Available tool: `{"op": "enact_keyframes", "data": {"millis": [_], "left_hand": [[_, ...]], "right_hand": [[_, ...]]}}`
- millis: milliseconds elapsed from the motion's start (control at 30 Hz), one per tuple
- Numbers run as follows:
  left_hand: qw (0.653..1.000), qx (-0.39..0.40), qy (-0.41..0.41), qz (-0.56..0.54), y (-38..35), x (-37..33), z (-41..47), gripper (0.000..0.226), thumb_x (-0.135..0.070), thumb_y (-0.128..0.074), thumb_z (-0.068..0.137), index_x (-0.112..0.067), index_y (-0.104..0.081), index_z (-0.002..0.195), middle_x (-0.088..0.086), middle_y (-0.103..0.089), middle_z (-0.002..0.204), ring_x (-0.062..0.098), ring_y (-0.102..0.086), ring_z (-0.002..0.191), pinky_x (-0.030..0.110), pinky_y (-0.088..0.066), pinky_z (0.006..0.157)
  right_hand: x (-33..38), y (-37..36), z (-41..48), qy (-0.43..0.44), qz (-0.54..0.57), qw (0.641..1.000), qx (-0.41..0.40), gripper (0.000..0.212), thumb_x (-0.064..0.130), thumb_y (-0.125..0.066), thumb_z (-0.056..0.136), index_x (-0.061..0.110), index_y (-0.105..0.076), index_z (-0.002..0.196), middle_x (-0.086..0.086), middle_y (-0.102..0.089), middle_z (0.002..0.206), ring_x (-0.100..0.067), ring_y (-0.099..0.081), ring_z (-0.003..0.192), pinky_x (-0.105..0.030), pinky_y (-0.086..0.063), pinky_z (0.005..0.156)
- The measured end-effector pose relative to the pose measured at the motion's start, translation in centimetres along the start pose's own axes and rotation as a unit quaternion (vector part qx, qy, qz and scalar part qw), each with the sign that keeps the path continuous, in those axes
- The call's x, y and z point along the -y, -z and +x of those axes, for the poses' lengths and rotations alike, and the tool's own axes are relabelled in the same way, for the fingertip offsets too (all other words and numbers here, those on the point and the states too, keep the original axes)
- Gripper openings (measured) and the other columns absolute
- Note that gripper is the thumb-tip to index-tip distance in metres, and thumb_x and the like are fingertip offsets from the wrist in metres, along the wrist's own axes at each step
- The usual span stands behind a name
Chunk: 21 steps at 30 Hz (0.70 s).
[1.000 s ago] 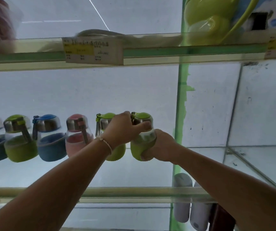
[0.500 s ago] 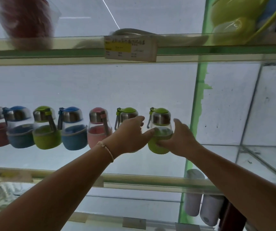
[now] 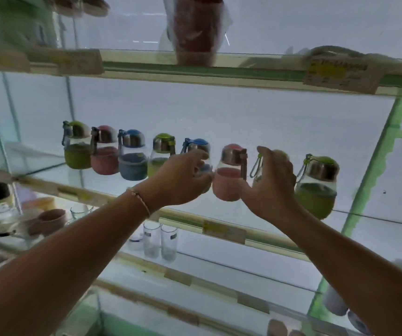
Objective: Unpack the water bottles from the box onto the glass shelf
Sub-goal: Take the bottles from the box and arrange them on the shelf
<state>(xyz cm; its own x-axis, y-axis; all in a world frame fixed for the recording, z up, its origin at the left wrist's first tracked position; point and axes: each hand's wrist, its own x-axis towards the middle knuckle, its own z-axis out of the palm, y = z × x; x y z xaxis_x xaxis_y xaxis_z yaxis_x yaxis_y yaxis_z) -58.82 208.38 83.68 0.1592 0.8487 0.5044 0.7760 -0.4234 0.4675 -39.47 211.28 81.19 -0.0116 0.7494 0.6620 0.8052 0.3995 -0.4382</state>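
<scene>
Green-sleeved glass water bottle with steel cap (image 3: 316, 187): both hands have left it. It now stands free at the right end of the row on the glass shelf (image 3: 183, 215), so it appears placed.

Left hand (image 3: 183, 178): grip curled round the blue-capped glass bottle (image 3: 198, 144).

Right hand (image 3: 270, 185): cups the neighbouring green bottle (image 3: 256, 180). Blurred, so grip cannot be told.

Pink-sleeved bottle (image 3: 228, 180) is crowded between the hands, a likely knock risk. Clear tumblers (image 3: 161, 241) stand on the shelf below. Box not in view.

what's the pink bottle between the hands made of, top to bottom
Pink bottle: cap band looks like brushed steel, grey with a dull sheen; body clear, glass or hard plastic, can't tell which; lower sleeve matte pink, likely silicone.
</scene>
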Motion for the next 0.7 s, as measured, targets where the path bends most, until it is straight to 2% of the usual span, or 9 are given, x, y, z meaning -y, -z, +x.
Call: {"op": "enact_keyframes", "data": {"millis": [33, 100, 200, 300, 433, 600, 700], "left_hand": [[1.000, -0.008, 0.008, 0.004, 1.2, 1.2, -0.8, 0.044, -0.033, -0.058, 0.094, -0.013, -0.052, 0.132, 0.006, -0.064, 0.123, 0.015, -0.060, 0.104, 0.027, -0.049, 0.089], [0.999, -0.019, 0.030, 0.016, 3.7, 3.8, -2.7, 0.043, -0.034, -0.059, 0.093, -0.012, -0.053, 0.130, 0.008, -0.065, 0.121, 0.019, -0.062, 0.105, 0.032, -0.052, 0.092], [0.996, -0.034, 0.069, 0.033, 7.2, 8.1, -6.2, 0.045, -0.030, -0.062, 0.093, -0.013, -0.052, 0.133, 0.006, -0.064, 0.121, 0.016, -0.061, 0.106, 0.029, -0.051, 0.091], [0.990, -0.052, 0.123, 0.049, 10.4, 12.5, -10.1, 0.041, -0.030, -0.063, 0.092, -0.016, -0.054, 0.130, 0.001, -0.062, 0.118, 0.015, -0.061, 0.104, 0.027, -0.050, 0.089], [0.973, -0.071, 0.211, 0.057, 14.7, 17.6, -15.4, 0.046, -0.032, -0.061, 0.092, -0.016, -0.052, 0.134, 0.003, -0.062, 0.122, 0.015, -0.061, 0.104, 0.033, -0.050, 0.095], [0.955, -0.082, 0.271, 0.090, 19.7, 21.3, -21.4, 0.046, -0.035, -0.056, 0.095, -0.016, -0.049, 0.136, 0.005, -0.060, 0.126, 0.017, -0.060, 0.107, 0.027, -0.048, 0.087], [0.938, -0.088, 0.302, 0.148, 21.8, 22.7, -24.8, 0.048, -0.037, -0.053, 0.096, -0.015, -0.047, 0.138, 0.009, -0.059, 0.130, 0.024, -0.059, 0.113, 0.037, -0.050, 0.094]], "right_hand": [[1.5, -1.0, -0.3, 0.003, 0.015, 1.000, 0.009, 0.068, 0.036, -0.071, 0.075, 0.025, -0.042, 0.135, 0.004, -0.046, 0.123, -0.022, -0.045, 0.118, -0.034, -0.037, 0.094], [4.6, -2.8, -0.9, 0.027, 0.026, 0.999, 0.024, 0.067, 0.031, -0.069, 0.074, 0.026, -0.041, 0.135, 0.002, -0.047, 0.127, -0.021, -0.044, 0.119, -0.036, -0.039, 0.096], [9.1, -5.8, -2.0, 0.059, 0.020, 0.996, 0.070, 0.074, 0.033, -0.070, 0.079, 0.022, -0.034, 0.143, -0.003, -0.040, 0.138, -0.022, -0.035, 0.128, -0.036, -0.033, 0.104], [13.6, -8.9, -3.4, 0.083, 0.041, 0.990, 0.106, 0.075, 0.035, -0.069, 0.082, 0.022, -0.032, 0.146, -0.004, -0.036, 0.148, -0.026, -0.031, 0.136, -0.042, -0.028, 0.113], [19.4, -13.0, -5.4, 0.115, 0.069, 0.980, 0.148, 0.072, 0.034, -0.068, 0.082, 0.018, -0.034, 0.144, -0.005, -0.041, 0.142, -0.027, -0.033, 0.133, -0.043, -0.028, 0.111], [26.5, -17.6, -8.4, 0.149, 0.114, 0.961, 0.203, 0.070, 0.036, -0.065, 0.081, 0.020, -0.037, 0.144, -0.004, -0.041, 0.144, -0.025, -0.032, 0.135, -0.043, -0.029, 0.111], [30.1, -19.6, -10.2, 0.169, 0.128, 0.948, 0.236, 0.070, 0.033, -0.064, 0.086, 0.019, -0.034, 0.147, -0.005, -0.038, 0.148, -0.025, -0.029, 0.137, -0.043, -0.026, 0.113]]}}
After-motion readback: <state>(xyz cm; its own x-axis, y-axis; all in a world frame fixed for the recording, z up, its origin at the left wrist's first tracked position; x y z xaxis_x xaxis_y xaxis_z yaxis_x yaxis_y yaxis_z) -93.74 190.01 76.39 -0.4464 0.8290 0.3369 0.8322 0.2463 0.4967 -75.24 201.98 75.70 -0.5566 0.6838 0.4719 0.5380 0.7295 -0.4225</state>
